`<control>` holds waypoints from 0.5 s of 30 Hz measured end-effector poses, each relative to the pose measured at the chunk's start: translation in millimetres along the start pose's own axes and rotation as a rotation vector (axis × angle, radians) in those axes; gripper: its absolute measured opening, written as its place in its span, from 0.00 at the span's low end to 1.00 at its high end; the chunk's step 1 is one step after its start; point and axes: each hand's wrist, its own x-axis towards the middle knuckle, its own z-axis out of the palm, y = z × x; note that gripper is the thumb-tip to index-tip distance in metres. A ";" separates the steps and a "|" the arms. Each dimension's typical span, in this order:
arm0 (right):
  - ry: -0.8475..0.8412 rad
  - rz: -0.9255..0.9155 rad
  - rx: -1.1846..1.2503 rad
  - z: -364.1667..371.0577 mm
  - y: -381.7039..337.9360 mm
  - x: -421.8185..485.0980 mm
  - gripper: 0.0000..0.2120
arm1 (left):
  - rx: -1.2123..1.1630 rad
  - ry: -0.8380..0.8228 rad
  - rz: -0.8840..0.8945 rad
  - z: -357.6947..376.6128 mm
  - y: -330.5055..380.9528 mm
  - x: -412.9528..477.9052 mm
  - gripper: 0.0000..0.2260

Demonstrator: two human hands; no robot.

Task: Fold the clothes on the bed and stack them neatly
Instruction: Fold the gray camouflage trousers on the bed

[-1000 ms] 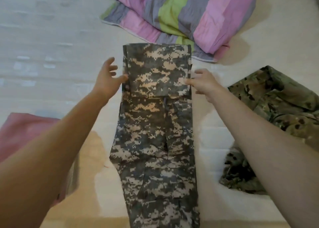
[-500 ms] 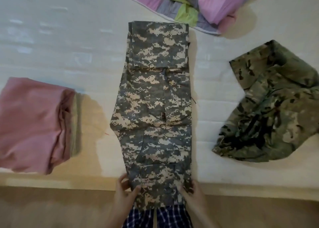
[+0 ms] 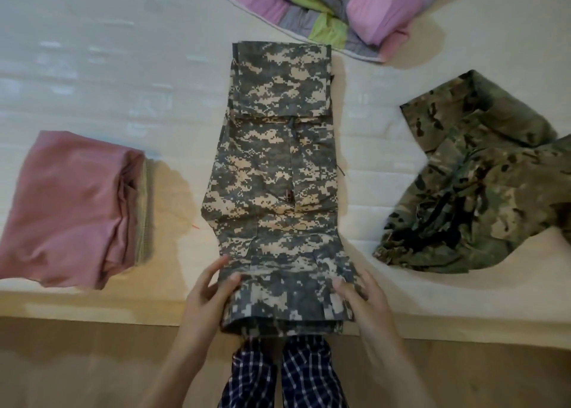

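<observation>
Grey camo trousers (image 3: 278, 166) lie lengthwise in the middle of the bed (image 3: 92, 68), near end at the edge. There the left hand (image 3: 210, 296) and right hand (image 3: 366, 299) pinch its two sides, thumbs on top. Folded pink cloth (image 3: 71, 210) left, crumpled green camo (image 3: 482, 185) right, striped quilt (image 3: 324, 9) far.

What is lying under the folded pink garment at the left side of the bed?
A khaki fabric edge shows, seemingly beneath the pink garment, along its right side; the rest is covered, so its kind is unclear.
</observation>
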 end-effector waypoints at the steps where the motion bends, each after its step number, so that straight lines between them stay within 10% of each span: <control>1: -0.027 -0.047 0.023 1.1 -24.3 9.1 0.09 | -0.016 -0.015 0.090 0.5 19.4 10.2 0.21; 5: -0.006 -0.170 0.078 14.9 -91.3 79.6 0.18 | -0.007 -0.009 0.284 10.3 68.6 84.2 0.26; 10: 0.035 -0.181 -0.612 6.6 -64.3 151.4 0.22 | 0.749 0.118 0.288 6.6 47.5 141.5 0.28; 15: 0.113 -0.272 -0.341 3.4 -28.7 146.6 0.14 | 0.611 0.278 0.229 -4.8 16.2 128.6 0.21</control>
